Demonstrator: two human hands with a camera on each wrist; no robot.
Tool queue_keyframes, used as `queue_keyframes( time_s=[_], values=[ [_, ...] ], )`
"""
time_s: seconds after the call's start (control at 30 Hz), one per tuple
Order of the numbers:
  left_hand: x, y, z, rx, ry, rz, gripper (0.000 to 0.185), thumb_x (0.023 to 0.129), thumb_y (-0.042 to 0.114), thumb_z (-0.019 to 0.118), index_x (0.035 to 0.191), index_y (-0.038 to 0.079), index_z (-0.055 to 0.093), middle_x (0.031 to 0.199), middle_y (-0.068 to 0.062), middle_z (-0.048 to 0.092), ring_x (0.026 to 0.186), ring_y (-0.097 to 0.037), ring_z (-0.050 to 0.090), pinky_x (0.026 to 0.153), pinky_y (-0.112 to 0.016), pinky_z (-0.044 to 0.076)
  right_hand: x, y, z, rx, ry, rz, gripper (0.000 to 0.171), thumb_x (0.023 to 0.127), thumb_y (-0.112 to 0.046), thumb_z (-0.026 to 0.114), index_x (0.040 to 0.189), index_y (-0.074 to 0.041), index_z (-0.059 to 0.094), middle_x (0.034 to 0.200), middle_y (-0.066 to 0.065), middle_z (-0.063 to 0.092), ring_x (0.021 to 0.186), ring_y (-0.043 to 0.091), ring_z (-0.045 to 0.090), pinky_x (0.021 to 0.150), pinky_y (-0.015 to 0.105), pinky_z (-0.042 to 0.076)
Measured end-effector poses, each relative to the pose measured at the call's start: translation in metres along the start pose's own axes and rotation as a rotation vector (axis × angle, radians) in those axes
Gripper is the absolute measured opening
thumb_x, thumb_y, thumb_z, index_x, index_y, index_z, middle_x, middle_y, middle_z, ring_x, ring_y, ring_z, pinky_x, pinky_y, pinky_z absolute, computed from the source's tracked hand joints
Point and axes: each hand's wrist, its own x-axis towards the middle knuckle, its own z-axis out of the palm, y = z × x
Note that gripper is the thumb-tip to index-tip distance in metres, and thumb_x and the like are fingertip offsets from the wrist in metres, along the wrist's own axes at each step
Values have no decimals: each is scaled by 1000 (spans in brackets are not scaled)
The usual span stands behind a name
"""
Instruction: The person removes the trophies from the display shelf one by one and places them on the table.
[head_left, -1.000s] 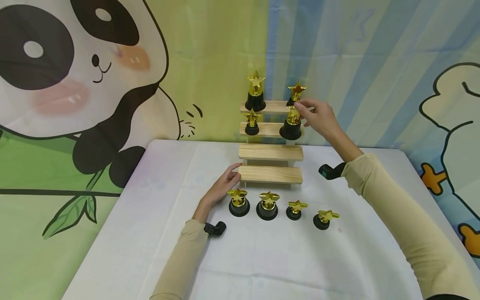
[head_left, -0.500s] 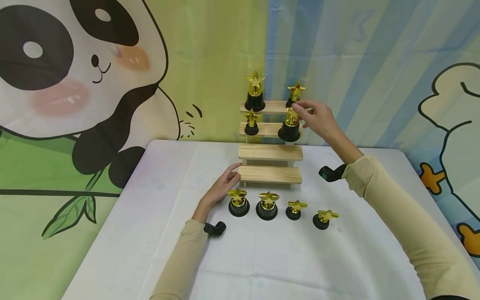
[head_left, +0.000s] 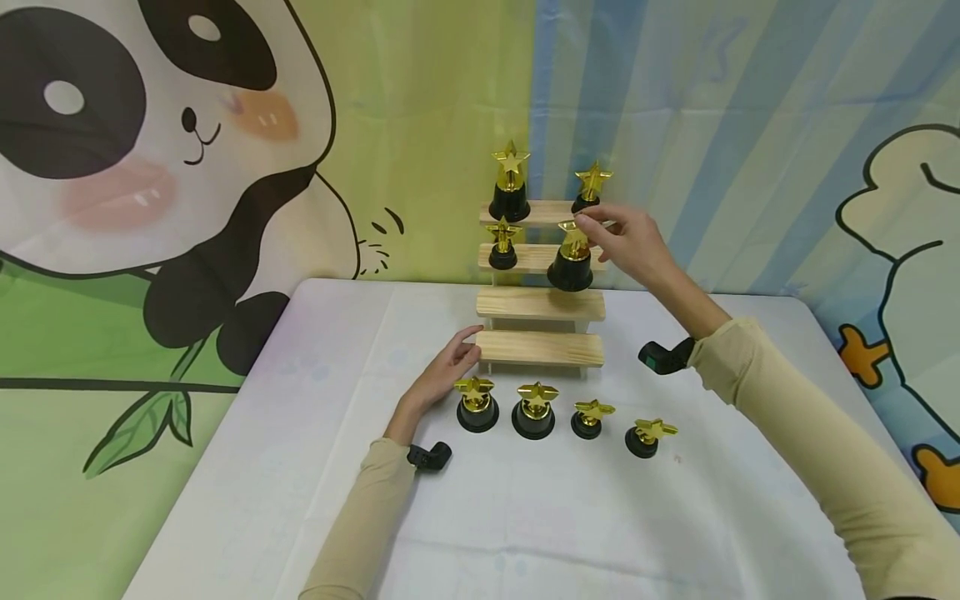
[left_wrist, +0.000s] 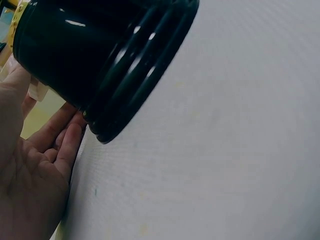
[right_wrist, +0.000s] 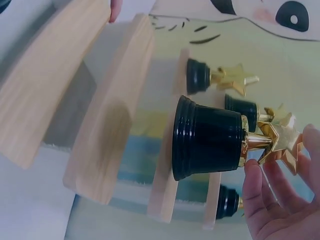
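Since a second ago, the head view shows the right hand (head_left: 626, 242) carrying the trophy (head_left: 572, 258) down-left off its shelf (head_left: 525, 260); the left hand (head_left: 442, 375) lies relaxed beside the rack (head_left: 542, 348). From the right wrist, fingers (right_wrist: 260, 192) pinch only the star, so the heavy base could swing and slip.

Long beige sleeves (head_left: 810, 433) cover both arms (black wrist cameras (head_left: 663, 357) strapped on).

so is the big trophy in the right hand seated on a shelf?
No. The big trophy hangs off the shelf edge, pinched by the right hand.
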Motion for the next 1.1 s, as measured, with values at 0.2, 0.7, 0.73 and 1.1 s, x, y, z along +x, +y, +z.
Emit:
queue_keyframes(
  time_s=[0.2, 0.7, 0.73, 1.1],
  values=[
    [1, 0, 0, 0, -2, 2, 52, 100, 48, 46, 149, 36, 32, 137, -16, 55, 129, -31, 52, 109, -53, 38, -12, -11, 3, 43, -5, -24, 42, 99, -40, 54, 126, -10, 64, 109, 12, 64, 70, 1, 60, 61, 21, 52],
    [-1, 4, -1, 0, -18, 6, 51, 101, 44, 46, 150, 34, 31, 139, -19, 53, 131, -34, 51, 110, -53, 37, -41, -43, 17, 121, -40, -155, 29, 99, -31, 57, 116, -11, 70, 99, 5, 65, 72, 15, 63, 63, 29, 54],
    [-1, 4, -1, 1, -13, 8, 51, 101, 44, 46, 149, 35, 31, 138, -19, 54, 130, -34, 52, 110, -53, 37, -44, -45, 19, 125, -48, -156, 29, 99, -31, 57, 116, -11, 70, 99, 6, 65, 73, 16, 63, 64, 29, 55],
    [3, -2, 0, -3, -3, 3, 48, 102, 40, 46, 148, 36, 32, 138, -17, 55, 129, -33, 53, 109, -54, 38, -75, -74, 39, 157, -111, -210, 19, 96, -23, 62, 109, -11, 71, 93, 6, 66, 72, 16, 63, 65, 25, 53]
  ],
)
